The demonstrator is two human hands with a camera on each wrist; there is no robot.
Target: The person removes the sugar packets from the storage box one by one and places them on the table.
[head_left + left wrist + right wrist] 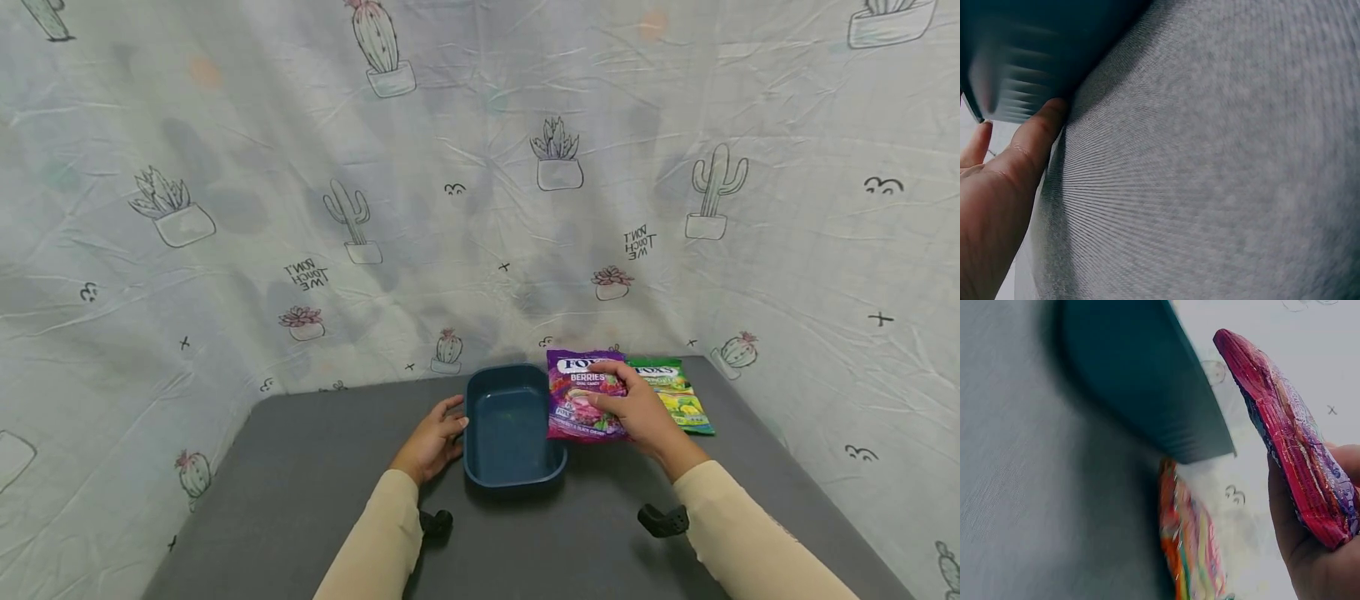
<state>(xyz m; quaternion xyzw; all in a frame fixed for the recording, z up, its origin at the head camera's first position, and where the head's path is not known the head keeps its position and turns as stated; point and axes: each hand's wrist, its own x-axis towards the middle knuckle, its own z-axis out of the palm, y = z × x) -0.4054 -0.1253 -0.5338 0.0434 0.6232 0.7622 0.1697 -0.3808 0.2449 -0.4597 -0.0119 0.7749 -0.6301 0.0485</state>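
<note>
A dark blue rectangular tub (513, 433) stands on the grey table. My left hand (431, 442) touches its left side with extended fingers; in the left wrist view a fingertip meets the tub's ribbed wall (1022, 81) low down. My right hand (651, 421) grips a purple Fox's Berries candy bag (573, 408), raised beside the tub's right rim and overlapping it in the head view. From the right wrist, the bag (1288, 437) shows edge-on between thumb and fingers. Right of it lies a green Fox's candy bag (682, 400), partly hidden by the hand.
An orange, multicoloured packet (1188, 544) sits beyond the tub in the right wrist view; cannot tell whether it is the green bag. A white cactus-print cloth (480, 217) hangs behind the grey table (337, 467). Each wrist wears a black strap (663, 521).
</note>
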